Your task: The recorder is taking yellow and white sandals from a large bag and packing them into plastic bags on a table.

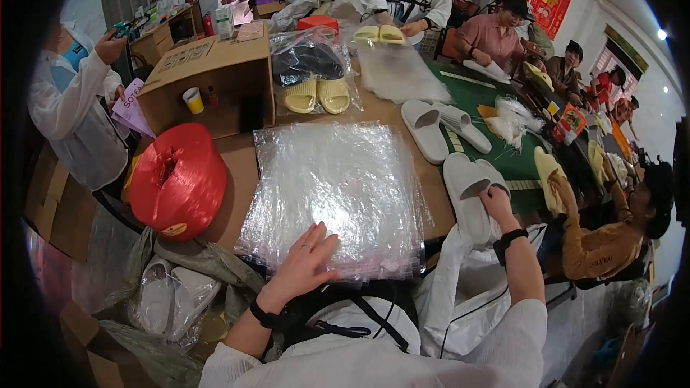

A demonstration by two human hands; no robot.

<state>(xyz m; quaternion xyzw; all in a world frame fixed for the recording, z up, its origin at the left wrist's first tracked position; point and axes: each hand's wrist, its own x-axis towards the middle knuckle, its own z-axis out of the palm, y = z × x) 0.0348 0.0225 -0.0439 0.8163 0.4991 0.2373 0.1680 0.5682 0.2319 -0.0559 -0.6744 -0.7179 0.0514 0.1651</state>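
The left forearm is being held forward and to the right from the lower edge of the view, a black wristband being worn. The left hand is being held palm down at the near edge of a stack of clear plastic bags, its fingers being loosely spread and nothing being gripped between them. The right forearm is being held forward and tilted to the left, a second dark band being worn at the wrist. The right hand is being held at the foot opening of a pair of grey slippers, its fingers being bent and partly hidden; whether they are being closed on the slippers cannot be told.

The slippers are being supported at the near side of the worktop, to the right of the stack. The stack is being flanked on the left by a red roll of twine.

A cardboard box is being stood with its opening toward the wearer, a yellow-and-white cup and a small bottle being seen in it. Beside it, pale yellow slippers are being held in a clear bag. At lower left, light grey slippers in clear wrapping are being contained in an open olive sack.
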